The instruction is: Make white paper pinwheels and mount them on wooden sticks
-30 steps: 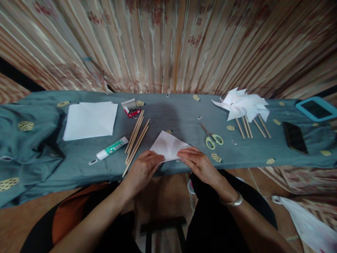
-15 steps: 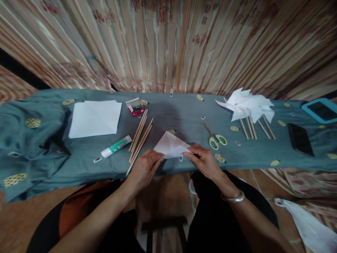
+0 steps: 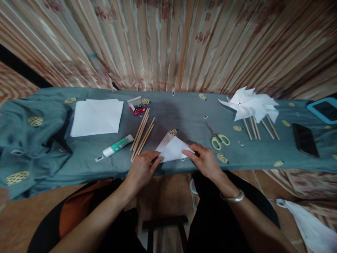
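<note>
A white sheet of paper with a folded triangular flap is held near the front edge of the table. My left hand pinches its left corner between thumb and fingers. At the right corner, my right hand grips the paper the same way, a silver bangle on that wrist. Just beyond my left hand lie several wooden sticks. Scissors with green handles rest to the right of the paper.
On the left are a stack of white paper, a glue tube and a red box of small metal pins. White paper pinwheels on sticks lie at the right, near a black phone and a blue-framed device.
The near part of the paper has been folded up and over, so a larger bright flap now covers its front. Both hands still hold its corners. The view has shifted slightly.
</note>
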The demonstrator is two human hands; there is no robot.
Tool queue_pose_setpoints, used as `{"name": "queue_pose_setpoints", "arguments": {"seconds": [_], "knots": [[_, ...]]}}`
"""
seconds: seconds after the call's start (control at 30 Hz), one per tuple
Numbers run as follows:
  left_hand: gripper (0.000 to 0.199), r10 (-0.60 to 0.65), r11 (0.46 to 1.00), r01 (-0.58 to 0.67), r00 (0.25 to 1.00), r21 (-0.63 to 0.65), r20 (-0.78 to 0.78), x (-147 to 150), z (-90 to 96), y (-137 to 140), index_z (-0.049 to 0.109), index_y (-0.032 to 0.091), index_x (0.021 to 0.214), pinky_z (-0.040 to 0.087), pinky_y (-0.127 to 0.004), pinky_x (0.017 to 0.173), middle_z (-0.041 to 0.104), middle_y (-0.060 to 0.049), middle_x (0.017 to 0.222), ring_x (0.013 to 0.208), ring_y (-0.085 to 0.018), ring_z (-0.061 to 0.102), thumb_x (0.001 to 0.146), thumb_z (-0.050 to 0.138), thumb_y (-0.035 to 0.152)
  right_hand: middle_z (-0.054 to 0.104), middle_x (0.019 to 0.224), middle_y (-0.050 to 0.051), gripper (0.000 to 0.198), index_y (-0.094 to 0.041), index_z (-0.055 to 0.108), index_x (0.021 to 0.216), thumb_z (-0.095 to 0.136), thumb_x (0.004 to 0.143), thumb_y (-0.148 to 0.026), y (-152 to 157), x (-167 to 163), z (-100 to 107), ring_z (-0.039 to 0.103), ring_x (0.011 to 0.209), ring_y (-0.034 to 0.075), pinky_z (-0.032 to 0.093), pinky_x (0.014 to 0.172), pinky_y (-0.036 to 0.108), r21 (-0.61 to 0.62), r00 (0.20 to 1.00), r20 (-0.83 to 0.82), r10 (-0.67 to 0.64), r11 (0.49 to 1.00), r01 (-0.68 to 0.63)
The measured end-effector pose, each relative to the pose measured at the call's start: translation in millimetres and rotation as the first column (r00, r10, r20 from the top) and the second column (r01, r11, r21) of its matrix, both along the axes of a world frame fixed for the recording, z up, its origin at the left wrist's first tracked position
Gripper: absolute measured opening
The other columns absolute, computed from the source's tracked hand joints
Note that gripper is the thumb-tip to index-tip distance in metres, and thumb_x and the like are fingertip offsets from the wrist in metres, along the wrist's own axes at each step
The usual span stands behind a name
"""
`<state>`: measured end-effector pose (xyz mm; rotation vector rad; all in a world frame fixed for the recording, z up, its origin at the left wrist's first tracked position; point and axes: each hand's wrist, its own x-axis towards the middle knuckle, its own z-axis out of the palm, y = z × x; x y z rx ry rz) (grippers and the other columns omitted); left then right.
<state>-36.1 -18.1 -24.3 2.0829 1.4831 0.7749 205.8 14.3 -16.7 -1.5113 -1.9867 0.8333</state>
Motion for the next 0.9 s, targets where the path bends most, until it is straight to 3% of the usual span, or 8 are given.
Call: {"name": "queue_pose_setpoints", "arguments": {"seconds": [0.27, 0.47, 0.73, 0.9], "knots": [[0.019, 0.06, 0.994, -0.06, 0.998, -0.092, -0.007, 0, 0.3, 1, 0.07, 0.016, 0.099, 0.054, -0.029, 0.076, 0.076, -0.006, 0.09, 0.081, -0.02, 0.071, 0.092, 0.057, 0.027, 0.07, 0.075, 0.001, 0.032, -0.021, 0.069, 0.081, 0.058, 0.09, -0.05, 2, -3, -4, 0.061, 0.068, 0.016, 0.044, 0.065, 0.025, 0.016, 0.998, -0.005, -0.055, 0.998, 0.056], [0.042, 0.128, 0.976, -0.122, 0.992, -0.18, 0.021, 1, 1.7, 3, 0.053, 0.015, 0.129, 0.052, -0.028, 0.067, 0.073, 0.0, 0.078, 0.069, -0.018, 0.069, 0.089, 0.058, 0.027, 0.072, 0.075, 0.001, 0.031, -0.021, 0.07, 0.083, 0.056, 0.091, -0.047, 8, -6, -2, 0.063, 0.067, 0.016, 0.044, 0.064, 0.026, 0.019, 0.997, 0.036, -0.065, 0.998, 0.064], [0.035, 0.112, 0.984, -0.113, 0.994, -0.14, -0.011, 0, 1.8, 8, 0.054, 0.019, 0.124, 0.051, -0.027, 0.067, 0.073, -0.001, 0.082, 0.072, -0.019, 0.071, 0.09, 0.056, 0.026, 0.069, 0.065, 0.0, 0.026, -0.022, 0.071, 0.081, 0.062, 0.086, -0.046, 14, -11, -2, 0.059, 0.055, 0.015, 0.04, 0.057, 0.026, 0.005, 0.985, 0.11, -0.132, 0.991, 0.133], [0.041, 0.118, 0.981, -0.117, 0.993, -0.151, -0.007, -1, -0.1, 9, 0.051, 0.015, 0.128, 0.05, -0.027, 0.063, 0.072, 0.0, 0.075, 0.065, -0.018, 0.069, 0.09, 0.057, 0.028, 0.072, 0.071, 0.002, 0.021, -0.022, 0.07, 0.081, 0.064, 0.084, -0.042, 16, -13, -5, 0.064, 0.062, 0.017, 0.043, 0.059, 0.027, 0.037, 0.981, 0.101, -0.167, 0.986, 0.164]]}}
